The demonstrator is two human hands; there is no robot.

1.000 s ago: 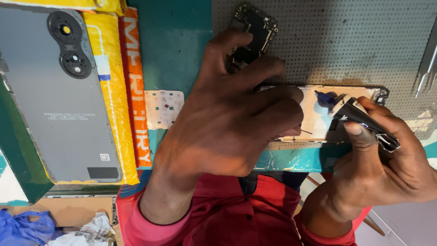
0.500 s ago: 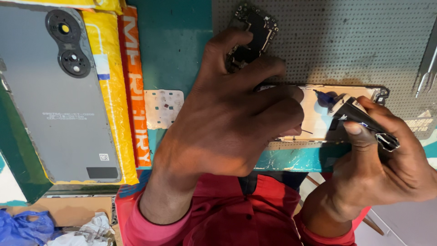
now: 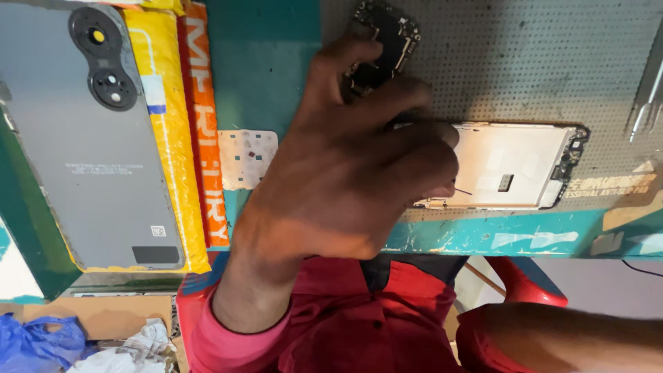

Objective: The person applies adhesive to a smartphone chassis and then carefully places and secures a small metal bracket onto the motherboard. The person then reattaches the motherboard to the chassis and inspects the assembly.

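On the perforated mat [image 3: 539, 62], my left hand [image 3: 345, 186] lay across the near end of the opened phone frame [image 3: 511, 166], fingers curled and pressed down on its left edge. Whether they pinched anything beneath I could not tell, since the hand hid that end. The frame ran long axis left to right, stretching away to my right from under the fingertips, its small board end farthest from them. A loose circuit board [image 3: 387, 34] sat just beyond my thumb, touching or nearly so. My left hand was the nearer one by far. My right forearm [image 3: 573, 338] had dropped low, below the bench edge, its hand out of view. A second earlier that right hand had held a tool over the frame's far end; now that end lay bare. A grey back cover [image 3: 90, 152] lay well apart, left.
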